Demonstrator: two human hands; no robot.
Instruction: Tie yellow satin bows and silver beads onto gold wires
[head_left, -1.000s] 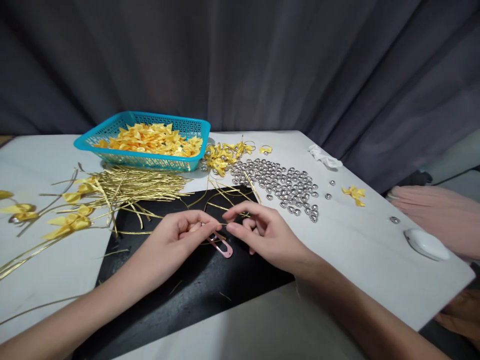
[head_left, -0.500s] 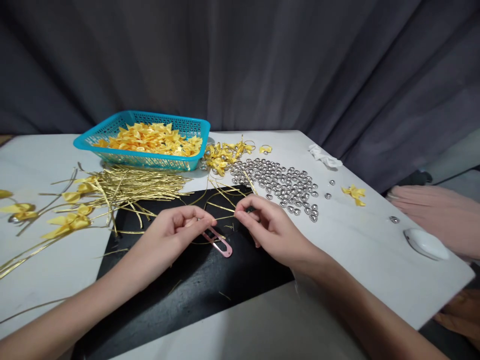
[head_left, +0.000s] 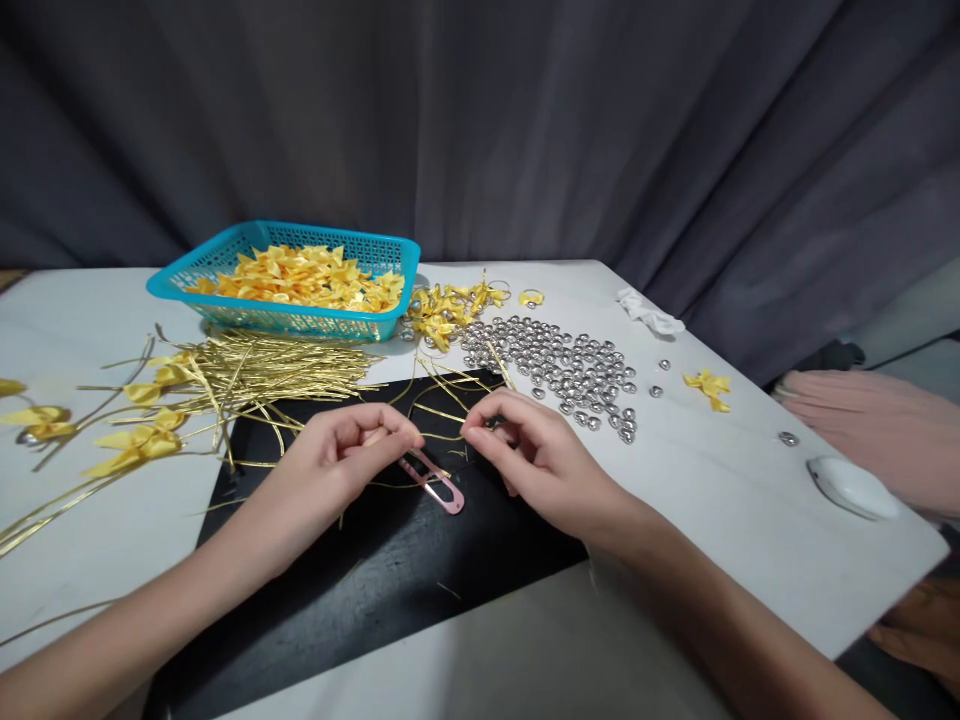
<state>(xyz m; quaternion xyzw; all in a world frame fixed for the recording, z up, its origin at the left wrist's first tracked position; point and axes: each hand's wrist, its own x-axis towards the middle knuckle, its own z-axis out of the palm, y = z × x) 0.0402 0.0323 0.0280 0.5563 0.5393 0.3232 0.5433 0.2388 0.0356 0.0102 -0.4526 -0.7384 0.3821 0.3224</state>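
Over the black mat (head_left: 375, 590), my left hand (head_left: 356, 450) and my right hand (head_left: 529, 440) face each other a short way apart. A thin gold cord (head_left: 442, 437) runs between their fingertips, and both hands pinch it. The pink snap hair clip (head_left: 447, 493) lies on the mat just below my left fingertips; I cannot tell whether they touch it. More loose gold cords (head_left: 442, 405) lie on the mat behind the hands. My curled fingers hide the cord's ends.
Behind my left hand lies a heap of gold cords (head_left: 285, 368), and beyond it a blue basket (head_left: 411, 285) of yellow ribbon pieces. Silver heart-shaped beads (head_left: 562, 360) spread behind my right hand. Yellow bows (head_left: 142, 445) lie left; a white computer mouse (head_left: 851, 487) sits right.
Both hands have shifted slightly left and up, still pinching the cord, which now sags a little more between them. The hair clip lies in about the same place.
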